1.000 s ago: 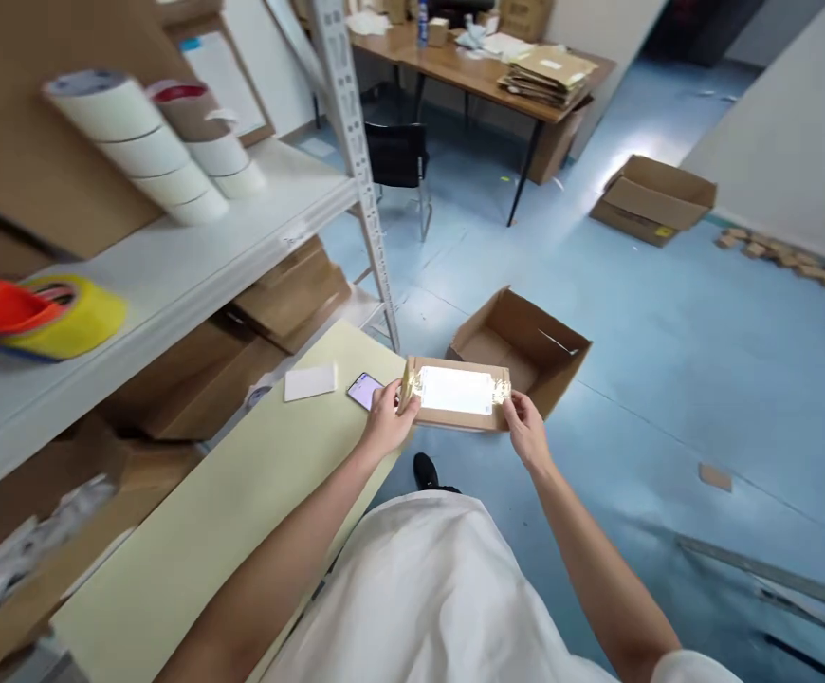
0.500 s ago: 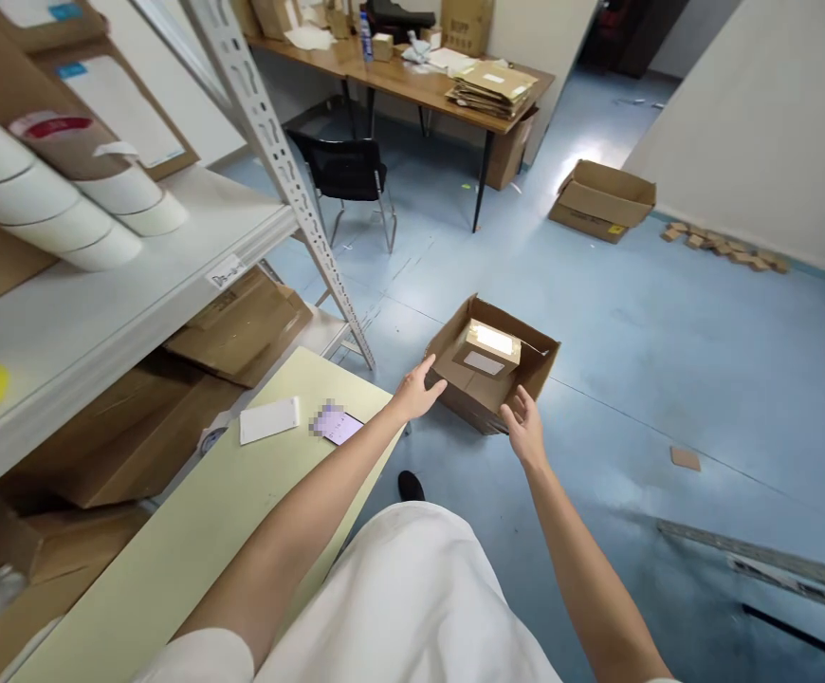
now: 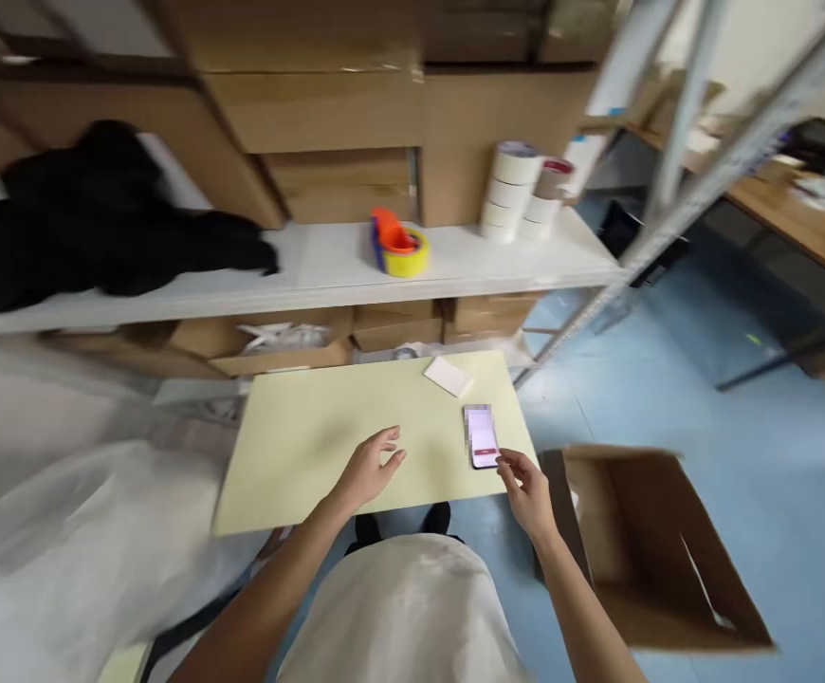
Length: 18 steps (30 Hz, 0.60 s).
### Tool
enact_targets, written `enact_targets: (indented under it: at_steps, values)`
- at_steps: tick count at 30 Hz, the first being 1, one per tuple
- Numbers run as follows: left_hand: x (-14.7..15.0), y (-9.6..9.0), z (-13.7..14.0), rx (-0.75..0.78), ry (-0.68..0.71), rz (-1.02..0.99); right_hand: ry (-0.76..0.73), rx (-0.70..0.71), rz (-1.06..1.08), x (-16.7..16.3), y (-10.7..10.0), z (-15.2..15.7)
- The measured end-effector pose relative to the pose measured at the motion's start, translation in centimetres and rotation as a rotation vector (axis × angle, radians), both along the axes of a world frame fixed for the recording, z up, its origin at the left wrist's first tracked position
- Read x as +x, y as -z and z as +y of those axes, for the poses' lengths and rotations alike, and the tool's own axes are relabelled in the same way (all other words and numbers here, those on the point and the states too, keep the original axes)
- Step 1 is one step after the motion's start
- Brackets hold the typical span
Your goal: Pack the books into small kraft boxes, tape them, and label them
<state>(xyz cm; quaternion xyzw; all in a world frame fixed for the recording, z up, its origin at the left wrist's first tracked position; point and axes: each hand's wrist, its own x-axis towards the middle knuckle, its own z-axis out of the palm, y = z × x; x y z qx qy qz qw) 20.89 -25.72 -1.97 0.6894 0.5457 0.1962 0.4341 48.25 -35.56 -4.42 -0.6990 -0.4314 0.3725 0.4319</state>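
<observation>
Over the pale yellow table (image 3: 291, 427) my left hand (image 3: 368, 470) hovers open, thumb and fingers apart, holding nothing. My right hand (image 3: 528, 491) is at the table's right edge, fingers loosely bent and holding nothing visible. Its fingertips are by the lower corner of a phone (image 3: 484, 446) with a lit, partly blurred screen; whether they touch it I cannot tell. A flat white rectangular piece (image 3: 448, 377) lies behind the phone. To the right of the table, an open cardboard box (image 3: 658, 522) stands with its near left part hidden by my right forearm.
Behind the table, a shelf (image 3: 305, 275) carries a tape dispenser (image 3: 399, 247) with yellow tape, stacked tape rolls (image 3: 510, 194), black cloth (image 3: 106, 223) and large cartons. A metal post (image 3: 640, 251) rises at its right end. White plastic sheeting (image 3: 85, 560) bulges at left.
The view has swung left from the floor to the table and shelf. Both hands have moved from beside the open cardboard box to the table; the box now appears at lower right.
</observation>
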Motion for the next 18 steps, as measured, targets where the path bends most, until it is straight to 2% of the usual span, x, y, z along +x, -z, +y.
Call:
enact_targets:
  at_steps: [4, 9, 14, 18]
  values:
    - [-7.5, -0.5, -4.4, 0.026, -0.240, -0.021, -0.309, -0.020, -0.036, -7.1, -0.5, 4.1]
    - [-17.3, -0.2, -10.0, 0.045, -0.552, -0.051, -0.770, 0.039, -0.132, -20.1, -1.4, 7.2]
    - [-25.5, 0.2, -16.7, 0.060, -0.831, -0.044, -1.173, 0.102, -0.217, -32.7, -3.0, 6.6]
    - [-28.9, 0.7, -21.6, 0.049, -1.076, -0.025, -1.536, 0.194, -0.262, -40.1, -3.6, 5.3]
